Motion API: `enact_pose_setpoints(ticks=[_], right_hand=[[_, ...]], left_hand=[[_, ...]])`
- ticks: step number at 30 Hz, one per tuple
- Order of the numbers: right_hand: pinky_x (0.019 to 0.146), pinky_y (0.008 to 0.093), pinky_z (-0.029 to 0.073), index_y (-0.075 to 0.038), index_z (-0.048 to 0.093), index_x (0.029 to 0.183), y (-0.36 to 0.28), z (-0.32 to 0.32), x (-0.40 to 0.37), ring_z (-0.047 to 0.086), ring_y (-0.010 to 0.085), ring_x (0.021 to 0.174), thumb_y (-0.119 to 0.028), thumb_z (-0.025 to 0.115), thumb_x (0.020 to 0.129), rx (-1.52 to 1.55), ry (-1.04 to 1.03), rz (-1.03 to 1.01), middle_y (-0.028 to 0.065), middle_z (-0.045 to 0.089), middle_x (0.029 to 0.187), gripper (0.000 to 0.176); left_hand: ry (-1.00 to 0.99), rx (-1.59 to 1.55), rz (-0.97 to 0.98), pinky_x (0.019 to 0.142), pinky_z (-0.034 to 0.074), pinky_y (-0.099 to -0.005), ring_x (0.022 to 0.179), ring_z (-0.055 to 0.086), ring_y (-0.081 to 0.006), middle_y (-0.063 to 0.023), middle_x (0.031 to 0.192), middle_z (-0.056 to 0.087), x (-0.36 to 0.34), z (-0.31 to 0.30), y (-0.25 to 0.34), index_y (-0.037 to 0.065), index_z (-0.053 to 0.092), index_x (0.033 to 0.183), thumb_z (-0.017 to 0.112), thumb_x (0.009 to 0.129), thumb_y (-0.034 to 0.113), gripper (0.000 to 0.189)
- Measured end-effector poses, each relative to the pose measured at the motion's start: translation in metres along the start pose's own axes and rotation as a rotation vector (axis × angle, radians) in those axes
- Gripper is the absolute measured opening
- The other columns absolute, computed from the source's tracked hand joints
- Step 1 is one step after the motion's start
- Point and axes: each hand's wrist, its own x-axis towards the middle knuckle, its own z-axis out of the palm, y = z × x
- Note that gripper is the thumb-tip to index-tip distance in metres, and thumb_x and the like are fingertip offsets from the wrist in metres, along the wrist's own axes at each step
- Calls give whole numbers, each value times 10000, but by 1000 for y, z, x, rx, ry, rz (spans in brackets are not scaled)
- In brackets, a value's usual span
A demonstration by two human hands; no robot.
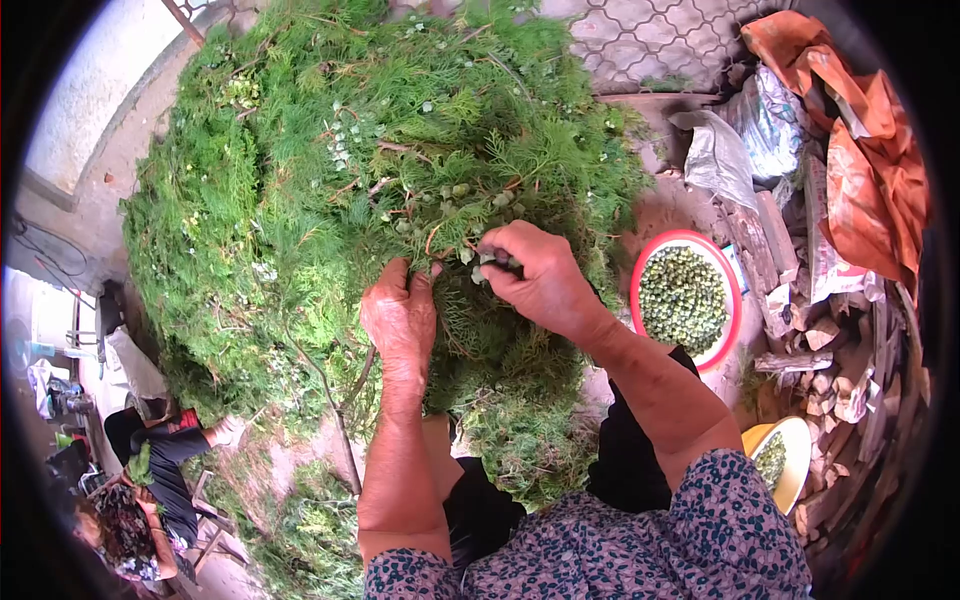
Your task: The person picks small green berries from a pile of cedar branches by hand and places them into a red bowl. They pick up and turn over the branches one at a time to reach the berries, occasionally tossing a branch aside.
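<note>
The left hand (pixel 400 318) had its grip narrowed on an evergreen twig (pixel 432 240) over the pile of cut branches (pixel 230 190). Just beside it, the right hand (pixel 545 272) held small green cones (pixel 482 269) in a closed grip. A red-rimmed basin (pixel 637 300) of green cones stood to the right, with a yellow bowl (pixel 797 445) nearer the person.

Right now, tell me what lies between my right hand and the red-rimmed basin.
Between your right hand and the red-rimmed basin, the head view shows the edge of the green branches, then a narrow strip of floor.
</note>
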Motion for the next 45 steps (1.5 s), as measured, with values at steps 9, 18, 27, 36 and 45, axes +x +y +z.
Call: enact_pose_setpoints(ticks=[9, 18, 27, 36, 45], right_hand=[[498, 233, 393, -17, 552, 911, -34, -39, -27, 487, 115, 559, -43, 598, 818, 647, 58, 436, 27, 513, 714, 107], [455, 220, 374, -72, 555, 979, -86, -42, -77, 547, 102, 632, 5, 583, 810, 1364, 174, 690, 25, 577, 776, 188], [665, 244, 468, -35, 563, 988, -146, 1, -100, 555, 83, 778, -28, 687, 765, 1128, 340, 295, -11, 597, 871, 255], [479, 229, 387, -25, 578, 905, -143, -13, -124, 471, 61, 561, -167, 626, 857, 881, 257, 469, -14, 550, 685, 158], [456, 211, 355, -43, 570, 869, -150, -37, -155, 460, 61, 554, -295, 609, 859, 966, -251, 730, -9, 533, 710, 255]], left_hand=[[132, -185, -4, 463, 322, -336, 501, 345, -207, -73, 525, 430, -25, -17, 30, 20, 490, 685, 697, 772, 171, 270], [264, -217, 26, 434, 300, -343, 469, 292, -208, -91, 476, 382, -69, -74, 70, 28, 464, 667, 707, 768, 210, 320], [289, 55, 189, 618, 391, -420, 547, 501, -339, -143, 558, 517, -131, -98, 100, 43, 495, 695, 653, 782, 201, 240], [286, 106, 228, 629, 395, -394, 569, 526, -322, -134, 581, 533, -152, -107, 99, 31, 542, 772, 656, 768, 158, 171], [259, 161, 280, 640, 404, -387, 573, 539, -307, -117, 586, 538, -159, -97, 91, 34, 576, 836, 641, 728, 103, 143]])
